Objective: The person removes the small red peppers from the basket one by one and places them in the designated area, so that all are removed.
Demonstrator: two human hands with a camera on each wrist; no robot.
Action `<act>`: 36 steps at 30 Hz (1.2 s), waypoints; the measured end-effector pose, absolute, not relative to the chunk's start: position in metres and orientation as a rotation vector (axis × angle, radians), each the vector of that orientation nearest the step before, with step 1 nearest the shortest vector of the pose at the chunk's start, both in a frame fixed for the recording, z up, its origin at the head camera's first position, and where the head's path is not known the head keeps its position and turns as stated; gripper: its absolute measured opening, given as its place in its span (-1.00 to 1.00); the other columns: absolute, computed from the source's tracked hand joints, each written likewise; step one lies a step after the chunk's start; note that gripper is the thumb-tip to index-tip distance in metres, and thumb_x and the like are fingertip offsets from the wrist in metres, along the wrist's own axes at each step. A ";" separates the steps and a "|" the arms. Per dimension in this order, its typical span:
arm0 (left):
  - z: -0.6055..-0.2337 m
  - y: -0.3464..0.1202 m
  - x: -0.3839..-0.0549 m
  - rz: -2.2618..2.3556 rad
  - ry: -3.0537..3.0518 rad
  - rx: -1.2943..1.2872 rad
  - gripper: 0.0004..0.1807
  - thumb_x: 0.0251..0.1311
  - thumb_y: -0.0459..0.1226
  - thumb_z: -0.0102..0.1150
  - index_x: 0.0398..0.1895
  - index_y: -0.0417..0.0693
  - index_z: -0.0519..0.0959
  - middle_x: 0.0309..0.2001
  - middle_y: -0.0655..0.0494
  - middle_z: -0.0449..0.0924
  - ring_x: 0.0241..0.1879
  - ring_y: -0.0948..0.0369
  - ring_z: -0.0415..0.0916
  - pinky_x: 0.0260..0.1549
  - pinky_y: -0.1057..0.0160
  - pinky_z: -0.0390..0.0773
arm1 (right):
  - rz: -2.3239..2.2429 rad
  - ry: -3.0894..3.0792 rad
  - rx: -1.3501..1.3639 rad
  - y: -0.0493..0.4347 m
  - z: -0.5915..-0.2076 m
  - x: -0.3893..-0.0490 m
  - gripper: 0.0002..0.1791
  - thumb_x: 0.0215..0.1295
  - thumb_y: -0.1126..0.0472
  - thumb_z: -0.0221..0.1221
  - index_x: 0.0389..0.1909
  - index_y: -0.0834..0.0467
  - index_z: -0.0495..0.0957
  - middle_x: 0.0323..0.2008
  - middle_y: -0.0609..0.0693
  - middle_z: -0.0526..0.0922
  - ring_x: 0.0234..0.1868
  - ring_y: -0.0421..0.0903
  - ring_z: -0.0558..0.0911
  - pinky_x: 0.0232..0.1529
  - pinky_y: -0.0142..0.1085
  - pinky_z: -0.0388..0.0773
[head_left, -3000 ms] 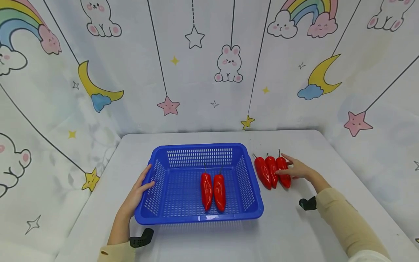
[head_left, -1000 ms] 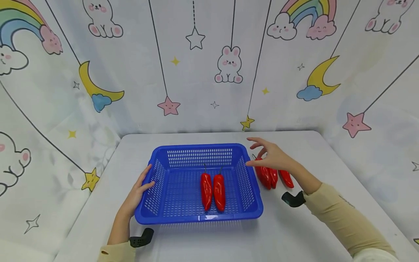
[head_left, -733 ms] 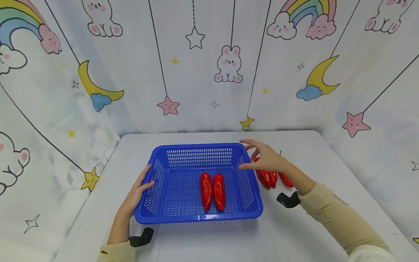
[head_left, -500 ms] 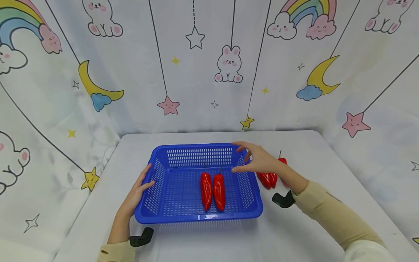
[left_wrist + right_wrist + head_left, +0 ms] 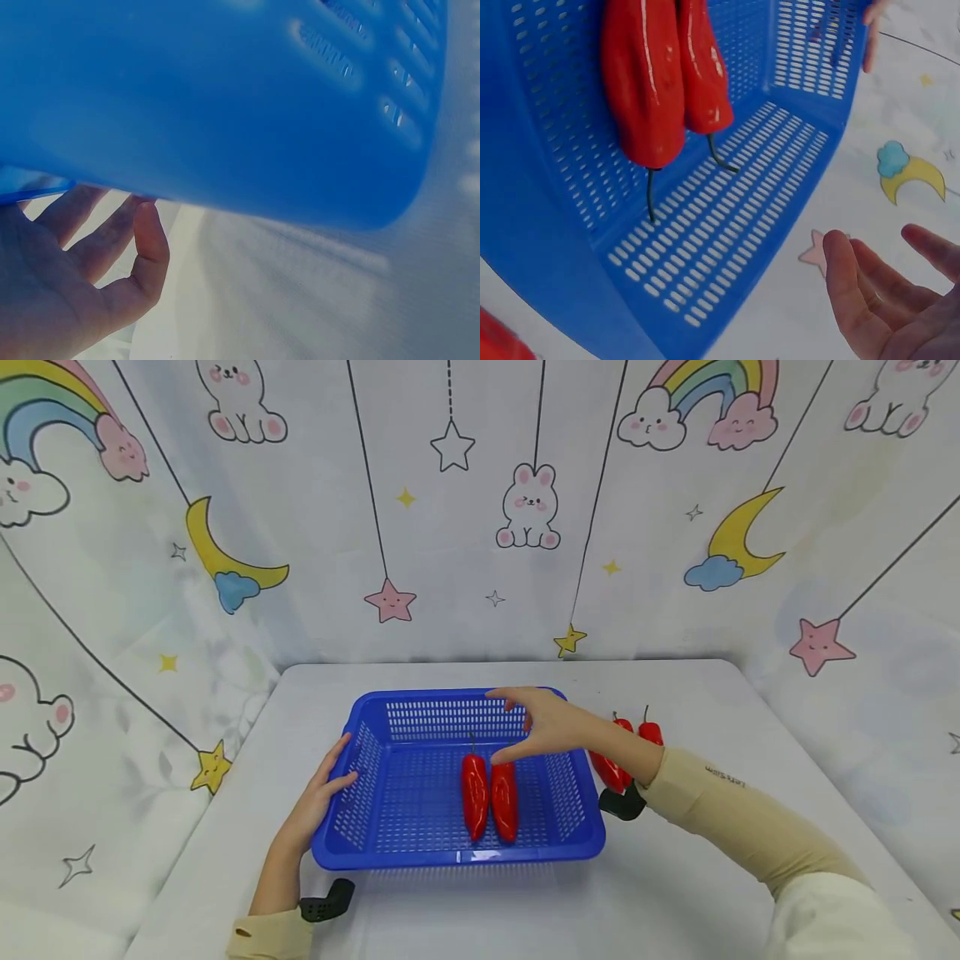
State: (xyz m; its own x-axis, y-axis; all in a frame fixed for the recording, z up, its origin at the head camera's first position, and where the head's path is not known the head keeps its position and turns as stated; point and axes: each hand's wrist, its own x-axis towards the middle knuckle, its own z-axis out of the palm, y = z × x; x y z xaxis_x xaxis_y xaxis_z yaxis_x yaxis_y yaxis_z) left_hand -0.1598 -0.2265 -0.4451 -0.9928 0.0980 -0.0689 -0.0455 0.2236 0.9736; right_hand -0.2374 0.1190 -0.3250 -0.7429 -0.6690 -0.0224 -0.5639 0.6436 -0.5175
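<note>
A blue plastic basket [image 5: 420, 862] stands on the table with two red chilli peppers, a left one [image 5: 475, 797] and a right one [image 5: 505, 806], lying side by side in it. My left hand [image 5: 315, 797] holds the basket's left side, thumb over the rim; in the left wrist view its fingers bend against the outer wall. Above the right part of the basket hovers my right hand [image 5: 543, 722], fingers and thumb spread apart with nothing between them. Its thumb overlaps the top of the right chilli in the head view.
More red chillies lie right of the basket, one at the far right [image 5: 651, 732] and others partly hidden under the right forearm [image 5: 618, 750]. A patterned cloth backdrop [image 5: 450, 552] rises behind the white table [image 5: 697, 693].
My right hand has left the chillies outside and moved leftward over the basket, empty. The rightmost chilli ended slightly shifted. My left hand and the basket have stayed put.
</note>
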 end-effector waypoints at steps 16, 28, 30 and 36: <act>-0.443 -0.225 -0.162 1.901 2.338 0.057 -0.34 0.34 -0.21 -0.22 0.44 0.24 -0.16 0.44 -0.01 -0.38 0.37 -0.16 -0.34 0.14 -0.35 -0.16 | -0.361 2.610 -1.013 0.062 -0.333 -0.245 -0.02 -0.16 -0.25 0.31 0.32 0.02 0.20 0.20 0.08 0.37 0.19 0.01 0.37 0.04 -0.01 0.41; -0.444 -0.224 -0.162 1.905 2.337 0.053 -0.34 0.34 -0.22 -0.23 0.45 0.23 -0.17 0.44 -0.02 -0.38 0.37 -0.16 -0.34 0.14 -0.34 -0.14 | -0.221 2.566 -0.933 0.036 -0.357 -0.244 0.01 -0.16 -0.24 0.33 0.34 0.06 0.17 0.24 0.12 0.33 0.28 0.05 0.25 0.16 -0.04 0.29; -0.444 -0.224 -0.162 1.903 2.335 0.051 -0.34 0.34 -0.22 -0.23 0.44 0.23 -0.17 0.44 -0.02 -0.39 0.37 -0.16 -0.34 0.14 -0.35 -0.14 | -0.187 2.565 -0.897 0.033 -0.363 -0.245 0.02 -0.17 -0.26 0.32 0.34 0.04 0.17 0.24 0.12 0.32 0.28 0.06 0.25 0.15 -0.04 0.30; -0.443 -0.224 -0.160 1.907 2.329 0.048 -0.34 0.34 -0.19 -0.23 0.44 0.25 -0.18 0.44 -0.03 -0.38 0.36 -0.19 -0.32 0.12 -0.35 -0.09 | -0.140 2.554 -0.839 0.028 -0.377 -0.246 0.04 -0.19 -0.28 0.32 0.34 0.06 0.18 0.21 0.11 0.36 0.23 0.04 0.32 0.12 -0.06 0.34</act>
